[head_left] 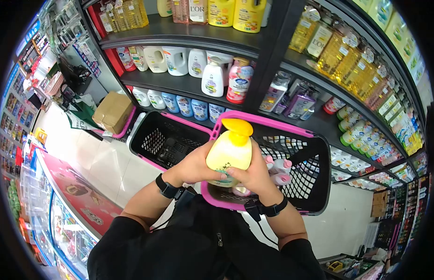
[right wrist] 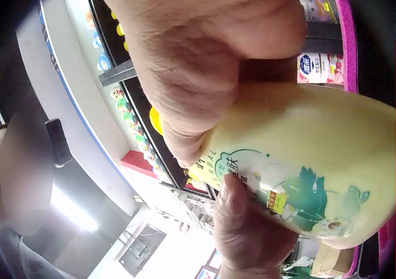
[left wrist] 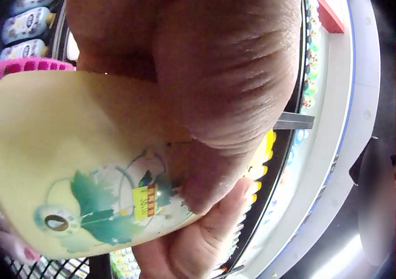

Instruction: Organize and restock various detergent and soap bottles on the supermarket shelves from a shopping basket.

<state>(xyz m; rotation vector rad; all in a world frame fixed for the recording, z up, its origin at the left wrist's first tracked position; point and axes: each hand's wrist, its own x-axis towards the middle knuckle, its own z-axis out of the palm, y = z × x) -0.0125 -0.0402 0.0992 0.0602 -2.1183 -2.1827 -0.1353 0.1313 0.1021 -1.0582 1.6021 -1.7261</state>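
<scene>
A pale yellow pump bottle with a bright yellow pump head stands between both hands, over the near left part of a basket. My left hand grips one side, and my right hand holds the other. Both thumbs lie across the front face, their tips close together over the label. In the left wrist view, green leaf artwork and a small price sticker show on the bottle. Chinese lettering on the label is partly covered by the thumbs in the right wrist view.
Below the hands is a black basket with a pink rim, holding several pink-capped bottles. Another black basket adjoins it on the left, near a cardboard box. Stocked shelves rise in front; a pink-topped display counter stands left.
</scene>
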